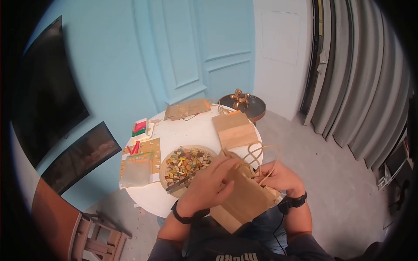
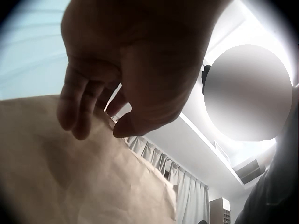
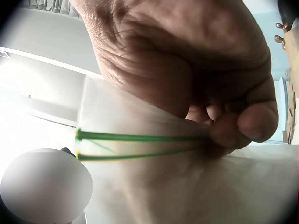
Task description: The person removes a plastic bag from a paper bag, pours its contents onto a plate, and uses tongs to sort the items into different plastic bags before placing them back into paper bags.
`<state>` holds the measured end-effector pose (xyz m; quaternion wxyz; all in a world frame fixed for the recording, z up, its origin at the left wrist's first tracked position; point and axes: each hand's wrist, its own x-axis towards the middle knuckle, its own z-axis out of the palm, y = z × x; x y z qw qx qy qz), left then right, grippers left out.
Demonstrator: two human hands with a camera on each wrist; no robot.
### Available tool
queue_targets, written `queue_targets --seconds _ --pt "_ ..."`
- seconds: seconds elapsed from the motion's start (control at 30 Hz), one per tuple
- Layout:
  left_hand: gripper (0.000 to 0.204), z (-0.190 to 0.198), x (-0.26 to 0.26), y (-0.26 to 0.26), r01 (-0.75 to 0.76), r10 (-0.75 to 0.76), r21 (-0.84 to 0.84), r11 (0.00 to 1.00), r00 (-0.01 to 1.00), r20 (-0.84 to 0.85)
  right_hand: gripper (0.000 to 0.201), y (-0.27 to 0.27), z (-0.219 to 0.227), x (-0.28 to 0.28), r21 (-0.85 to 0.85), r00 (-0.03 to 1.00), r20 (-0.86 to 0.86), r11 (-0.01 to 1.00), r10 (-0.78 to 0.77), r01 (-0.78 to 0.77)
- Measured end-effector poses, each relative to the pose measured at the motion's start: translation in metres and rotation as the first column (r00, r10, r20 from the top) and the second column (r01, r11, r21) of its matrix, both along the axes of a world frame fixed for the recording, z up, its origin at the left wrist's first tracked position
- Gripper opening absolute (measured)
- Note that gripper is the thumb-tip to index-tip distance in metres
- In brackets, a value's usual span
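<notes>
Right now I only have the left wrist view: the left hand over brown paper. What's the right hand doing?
Observer: The right hand has its fingertips at the green-striped edge of a clear plastic bag.

Operator: Understood. My view shows no table. Is anything on it near the left hand?

Observer: Yes, a round tray sits on the white table, heaped with small mixed-coloured pieces.

Operator: And to the left of that tray?

Observer: Another clear bag, with a green line along its top edge.
</notes>
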<state>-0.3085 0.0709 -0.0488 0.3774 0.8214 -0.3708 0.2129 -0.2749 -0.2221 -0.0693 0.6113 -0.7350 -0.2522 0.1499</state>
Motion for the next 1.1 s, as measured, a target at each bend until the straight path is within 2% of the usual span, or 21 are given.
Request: queue_targets --seconds 0.07,0.17,0.27,0.37,0.4,0.5,0.57,0.67,0.77,0.87,0.97,1.1 --pt "0.046 -0.002 0.006 0.007 0.030 -0.039 0.096 0.995 0.995 0.090 0.015 -0.003 0.002 0.003 -0.117 0.999 0.036 0.993 0.016 -0.011" --pt "0.031 -0.001 0.004 0.018 0.040 -0.052 0.094 0.995 0.991 0.126 0.019 -0.007 0.006 0.003 -0.225 0.992 0.100 0.970 -0.076 0.097" --pt "0.026 0.000 -0.012 0.033 0.039 -0.042 0.099 0.994 0.999 0.025 0.025 -0.023 -0.001 0.011 -0.103 0.978 0.013 0.973 -0.207 0.208" --pt "0.025 -0.006 -0.023 0.055 -0.026 0.023 0.164 0.986 0.999 0.023 0.026 -0.036 0.019 0.008 -0.187 0.884 0.076 0.865 -0.460 0.466" --pt "0.025 -0.005 -0.022 0.057 -0.009 0.009 0.126 0.992 1.000 0.004 0.024 -0.049 0.001 0.019 -0.118 0.839 0.178 0.836 -0.514 0.537" --pt "0.026 0.000 -0.019 0.055 0.021 -0.020 0.013 1.000 0.998 -0.058 0.025 -0.050 0.008 0.016 -0.175 0.801 0.243 0.787 -0.548 0.591" --pt "0.027 0.012 -0.013 0.039 0.016 -0.022 -0.054 0.998 0.994 -0.110 0.026 -0.044 0.013 0.013 -0.202 0.795 0.285 0.777 -0.536 0.597" --pt "0.036 0.007 -0.002 0.037 0.052 -0.039 0.094 0.994 0.991 -0.126 0.028 -0.036 0.014 0.012 -0.246 0.797 0.303 0.765 -0.523 0.595" --pt "0.042 0.006 0.007 0.026 0.160 -0.160 0.007 0.987 0.987 -0.008 0.029 -0.030 0.019 0.012 -0.288 0.821 0.270 0.771 -0.503 0.568" --pt "0.040 0.000 0.008 0.015 0.070 -0.072 -0.034 0.997 0.997 -0.034 0.028 -0.026 0.018 0.013 -0.301 0.855 0.250 0.803 -0.455 0.515" --pt "0.032 -0.021 0.015 -0.001 -0.067 0.044 -0.158 0.985 0.988 -0.149 0.027 -0.027 0.012 0.016 -0.304 0.894 0.196 0.842 -0.402 0.446" --pt "0.024 -0.029 0.029 -0.014 -0.027 0.008 -0.251 0.968 0.997 -0.074 0.026 -0.033 -0.006 0.027 -0.263 0.918 0.202 0.884 -0.341 0.386"
